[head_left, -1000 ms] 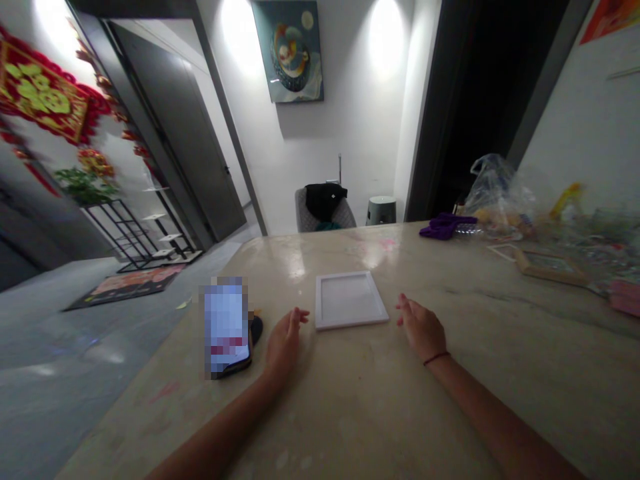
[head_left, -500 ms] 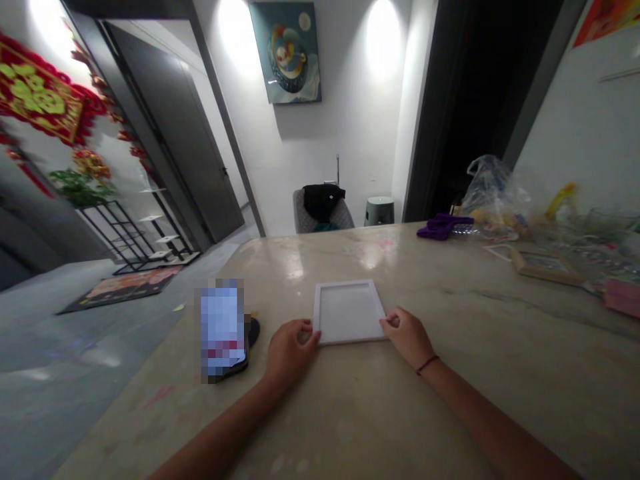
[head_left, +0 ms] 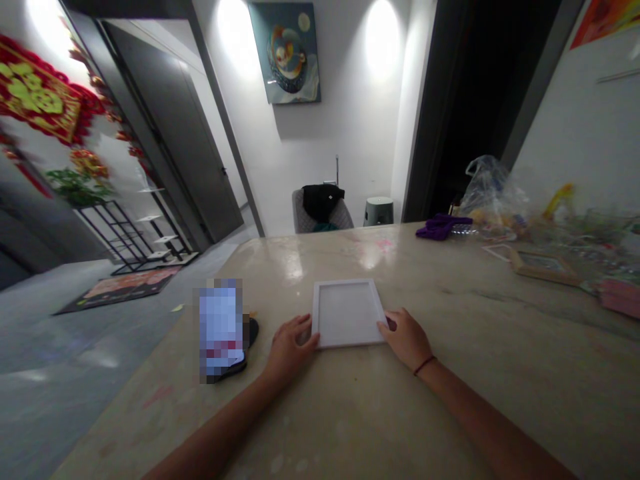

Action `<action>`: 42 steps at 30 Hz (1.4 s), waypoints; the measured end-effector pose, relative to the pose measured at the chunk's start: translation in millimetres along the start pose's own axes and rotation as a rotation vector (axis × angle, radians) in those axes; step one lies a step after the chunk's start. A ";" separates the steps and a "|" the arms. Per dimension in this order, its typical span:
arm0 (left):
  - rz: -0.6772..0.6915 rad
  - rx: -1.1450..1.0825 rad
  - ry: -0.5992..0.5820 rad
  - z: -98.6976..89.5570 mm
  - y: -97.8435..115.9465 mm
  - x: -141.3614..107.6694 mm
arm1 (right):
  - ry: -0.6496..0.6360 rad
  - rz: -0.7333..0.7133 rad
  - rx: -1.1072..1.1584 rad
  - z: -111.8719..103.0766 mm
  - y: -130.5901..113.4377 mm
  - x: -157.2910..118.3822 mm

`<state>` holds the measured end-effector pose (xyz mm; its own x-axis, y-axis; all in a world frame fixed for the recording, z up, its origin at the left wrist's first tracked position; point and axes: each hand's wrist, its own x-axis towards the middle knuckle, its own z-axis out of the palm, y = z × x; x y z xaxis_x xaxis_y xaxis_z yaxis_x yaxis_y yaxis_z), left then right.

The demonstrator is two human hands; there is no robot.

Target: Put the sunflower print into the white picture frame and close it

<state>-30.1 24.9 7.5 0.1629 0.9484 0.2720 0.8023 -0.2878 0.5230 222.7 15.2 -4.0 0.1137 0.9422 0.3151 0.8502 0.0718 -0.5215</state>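
A white, nearly square picture frame [head_left: 349, 313] lies flat on the marble-patterned table [head_left: 345, 413] in front of me. At its near left corner my left hand [head_left: 291, 347] pinches the edge, thumb on top and fingers curled along the side. My right hand [head_left: 407, 338], with a dark red cord at the wrist, grips the near right corner the same way. The undersides of the fingers are hidden. Left of my left hand stands a phone [head_left: 221, 330] with a blurred bright screen, on a dark holder.
Clutter fills the table's right side: a purple cloth [head_left: 440, 227], a clear plastic bag [head_left: 493, 193], a wooden picture frame [head_left: 544, 267] and a pink block [head_left: 620, 297]. Beyond the far edge are a chair [head_left: 301, 212] and a stool [head_left: 379, 212].
The fingers of both hands have uncurled a little along the frame's sides. The white frame has stayed in nearly the same place.
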 end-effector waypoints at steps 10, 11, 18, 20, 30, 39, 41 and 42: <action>-0.106 -0.314 -0.004 -4.3 5.4 -3.7 | -0.006 0.143 0.521 14.1 9.0 2.8; -0.117 -0.310 0.002 -4.1 4.5 -3.7 | 0.007 0.150 0.552 15.7 9.7 3.2; -0.075 -0.330 -0.015 -3.0 1.1 -5.4 | -0.113 0.212 0.729 11.8 12.3 8.9; -0.040 -0.310 -0.008 -2.1 2.4 -6.6 | -0.133 0.252 0.820 8.0 12.0 10.2; 0.444 0.260 0.157 5.3 15.1 -18.2 | -0.347 0.366 1.408 1.0 -25.8 -10.9; 0.557 0.450 0.059 5.5 12.7 -22.5 | -0.439 0.383 1.546 -10.2 -47.2 -20.6; 0.562 0.409 0.057 5.3 10.5 -23.8 | -0.456 0.360 1.551 -10.8 -46.6 -19.8; 0.553 0.369 0.058 5.3 9.9 -24.7 | -0.470 0.352 1.556 -10.5 -45.9 -19.1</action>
<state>-23.1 -0.6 1.7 0.5836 0.6627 0.4694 0.7551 -0.6554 -0.0135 186.9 -9.5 22.3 -0.2239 0.9712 -0.0820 -0.5066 -0.1878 -0.8415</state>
